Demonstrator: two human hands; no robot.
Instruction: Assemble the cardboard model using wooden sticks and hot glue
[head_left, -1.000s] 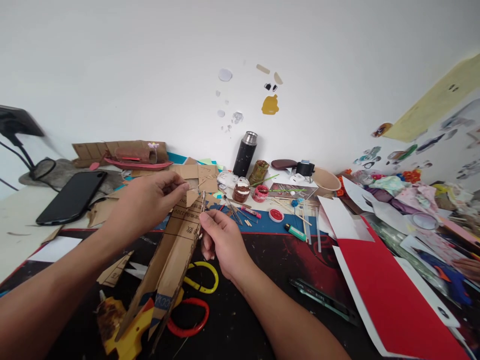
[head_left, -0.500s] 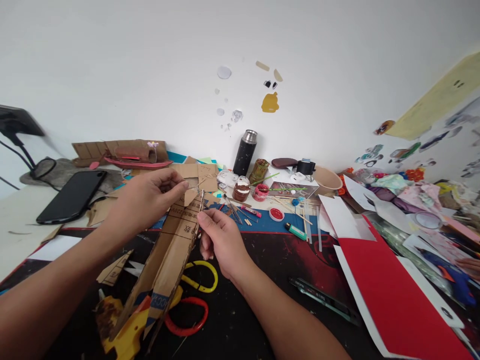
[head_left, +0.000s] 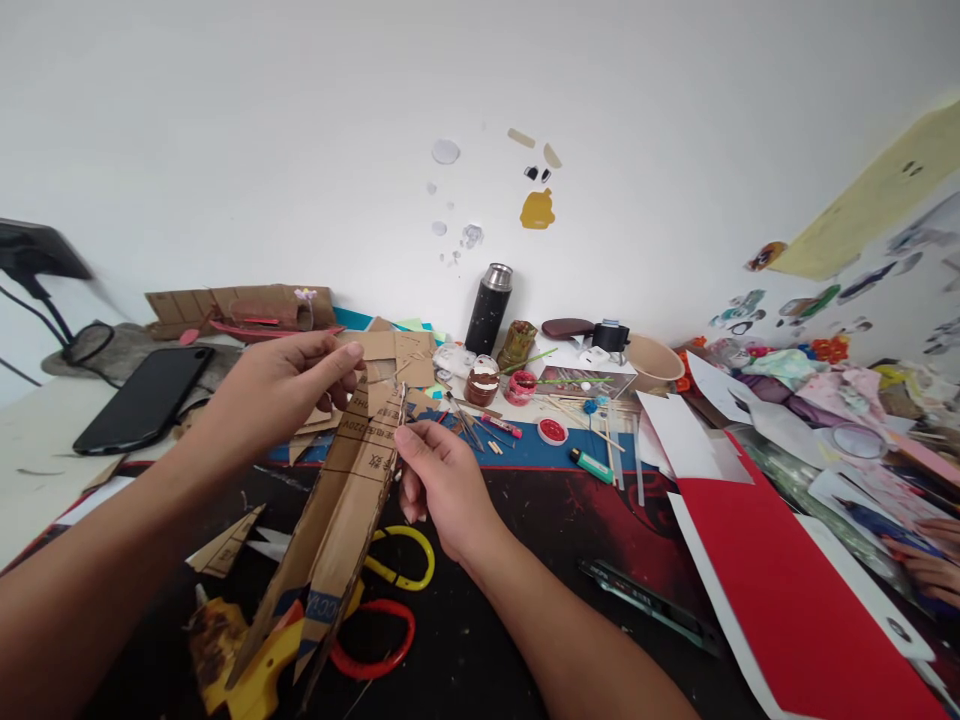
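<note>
The left hand and right hand are both pinching the far tip of a long brown cardboard boat-shaped piece, fingers closed on it; its long axis is running back toward the worktop's near edge, over yellow-handled scissors

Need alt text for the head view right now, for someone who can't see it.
Both hands hold a long folded cardboard piece over a cluttered craft table: left hand pinches its far end, right hand grips its edge. Scissors lie beneath.
</note>
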